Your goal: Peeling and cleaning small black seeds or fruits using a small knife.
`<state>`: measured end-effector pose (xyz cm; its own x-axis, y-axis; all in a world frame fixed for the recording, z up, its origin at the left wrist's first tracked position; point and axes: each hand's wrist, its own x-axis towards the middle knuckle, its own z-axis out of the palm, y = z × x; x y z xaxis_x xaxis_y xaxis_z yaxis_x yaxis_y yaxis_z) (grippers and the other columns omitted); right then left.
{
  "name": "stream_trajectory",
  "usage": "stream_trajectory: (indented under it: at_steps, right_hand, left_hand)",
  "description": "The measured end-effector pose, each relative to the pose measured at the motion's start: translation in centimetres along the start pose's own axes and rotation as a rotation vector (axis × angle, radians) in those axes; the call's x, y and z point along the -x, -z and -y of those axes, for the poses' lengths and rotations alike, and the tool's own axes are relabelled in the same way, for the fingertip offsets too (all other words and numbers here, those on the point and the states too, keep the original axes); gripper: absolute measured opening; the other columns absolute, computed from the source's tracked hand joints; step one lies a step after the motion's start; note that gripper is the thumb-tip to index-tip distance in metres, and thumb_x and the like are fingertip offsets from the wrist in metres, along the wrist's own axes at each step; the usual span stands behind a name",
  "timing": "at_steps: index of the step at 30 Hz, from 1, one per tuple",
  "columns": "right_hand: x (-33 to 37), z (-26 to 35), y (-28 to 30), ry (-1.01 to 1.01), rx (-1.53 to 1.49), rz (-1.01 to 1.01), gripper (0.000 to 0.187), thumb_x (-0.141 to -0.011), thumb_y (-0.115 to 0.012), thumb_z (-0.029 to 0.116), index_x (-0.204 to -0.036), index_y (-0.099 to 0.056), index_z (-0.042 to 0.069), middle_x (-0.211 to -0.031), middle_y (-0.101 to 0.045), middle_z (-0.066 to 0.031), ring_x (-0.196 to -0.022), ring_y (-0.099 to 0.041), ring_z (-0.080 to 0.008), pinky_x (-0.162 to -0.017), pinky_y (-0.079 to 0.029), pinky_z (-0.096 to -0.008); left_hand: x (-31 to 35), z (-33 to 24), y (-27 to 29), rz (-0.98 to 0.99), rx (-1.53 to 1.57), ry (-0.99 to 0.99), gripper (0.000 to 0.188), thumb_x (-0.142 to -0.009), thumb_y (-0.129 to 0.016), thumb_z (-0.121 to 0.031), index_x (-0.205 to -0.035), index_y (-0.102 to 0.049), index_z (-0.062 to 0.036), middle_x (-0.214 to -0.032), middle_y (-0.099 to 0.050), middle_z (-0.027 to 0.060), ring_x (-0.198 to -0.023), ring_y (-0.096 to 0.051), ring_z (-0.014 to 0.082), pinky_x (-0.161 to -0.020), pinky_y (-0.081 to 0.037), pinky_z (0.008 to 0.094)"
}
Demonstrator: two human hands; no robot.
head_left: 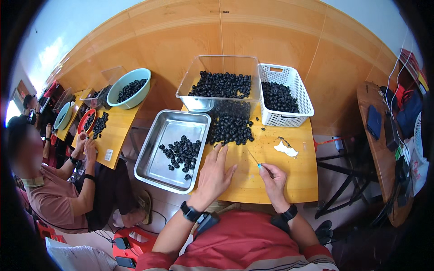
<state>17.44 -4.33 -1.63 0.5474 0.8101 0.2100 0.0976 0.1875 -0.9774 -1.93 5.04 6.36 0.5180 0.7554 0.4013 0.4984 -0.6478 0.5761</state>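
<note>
The counter (289,180) is ending just in front of the person's body, its near edge running under both wrists, and its right edge is dropping off to open floor. The left hand (213,174) is lying flat, palm down, close to the counter's left edge, with its fingers (221,156) spread apart and holding nothing. Their tips are reaching toward the loose pile of dark round pieces (229,128) heaped mid-counter; the longest fingertips are sitting just short of the pile's nearest pieces. Directly left of this hand, the steel tray (156,165) is overhanging the counter's side, carrying a small scatter of the same dark pieces.

The right hand (273,178) is resting on bare wood toward the near right, its fingers pinched together on a thin needle-like tool (254,159) that is angling up and left toward the pile (the tip is stopping short of it). A crumpled white scrap (286,149) is lying just beyond this hand.

At the far edge, a clear plastic bin (194,77) and a white perforated basket (298,90) are standing side by side, both holding dark pieces, leaving open wood between them and the hands. Another person is working at a separate counter to the left.
</note>
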Motion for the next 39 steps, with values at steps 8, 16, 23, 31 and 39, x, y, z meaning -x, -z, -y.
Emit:
stream_trajectory:
  at_steps: [8, 16, 23, 31, 39]
  right_hand:
    - [-0.1, 0.4, 0.0, -0.048, -0.015, 0.049, 0.026, -0.094, -0.075, 0.018, -0.107, -0.073, -0.004, -0.086, -0.070, 0.0000, -0.073, -0.057, -0.0038, -0.066, -0.047, -0.0210]
    - [-0.3, 0.5, 0.2, -0.053, -0.007, 0.083, 0.028, -0.095, -0.073, 0.020, -0.108, -0.072, -0.005, -0.087, -0.071, -0.0024, -0.075, -0.058, -0.0048, -0.068, -0.048, -0.0219]
    - [-0.4, 0.5, 0.2, -0.063, -0.040, 0.101, 0.027, -0.095, -0.072, 0.020, -0.107, -0.072, -0.004, -0.087, -0.072, -0.0031, -0.076, -0.060, -0.0058, -0.068, -0.049, -0.0222]
    - [-0.4, 0.4, 0.3, -0.054, -0.009, 0.110, 0.027, -0.096, -0.072, 0.021, -0.107, -0.072, -0.004, -0.084, -0.071, -0.0027, -0.073, -0.059, -0.0054, -0.066, -0.048, -0.0225]
    - [-0.4, 0.7, 0.3, -0.044, 0.019, 0.116, 0.025, -0.095, -0.073, 0.019, -0.106, -0.072, -0.004, -0.082, -0.070, -0.0002, -0.071, -0.055, -0.0038, -0.064, -0.046, -0.0217]
  left_hand:
    - [-1.3, 3.2, -4.6, -0.010, -0.382, 0.078, 0.079, -0.086, -0.075, -0.028, -0.146, -0.038, 0.0062, -0.148, -0.029, 0.0441, -0.138, -0.034, 0.0547, -0.114, -0.034, 0.0520]
    - [-2.7, 4.9, -6.3, -0.023, -0.306, 0.208, 0.088, -0.087, -0.073, -0.045, -0.148, -0.035, 0.0060, -0.149, -0.027, 0.0440, -0.138, -0.032, 0.0559, -0.114, -0.034, 0.0521]
    - [-2.9, 4.9, -6.3, -0.025, -0.348, 0.162, 0.082, -0.086, -0.074, -0.045, -0.143, -0.042, 0.0059, -0.147, -0.033, 0.0410, -0.138, -0.033, 0.0540, -0.113, -0.035, 0.0519]
    - [-1.9, 4.4, -6.4, -0.073, -0.332, 0.075, 0.065, -0.089, -0.073, -0.033, -0.137, -0.048, 0.0042, -0.142, -0.041, 0.0388, -0.134, -0.038, 0.0521, -0.110, -0.039, 0.0517]
    - [-0.6, 4.8, -6.0, -0.081, -0.230, 0.031, 0.045, -0.085, -0.071, -0.010, -0.128, -0.059, -0.0019, -0.136, -0.054, 0.0222, -0.128, -0.049, 0.0408, -0.104, -0.047, 0.0465]
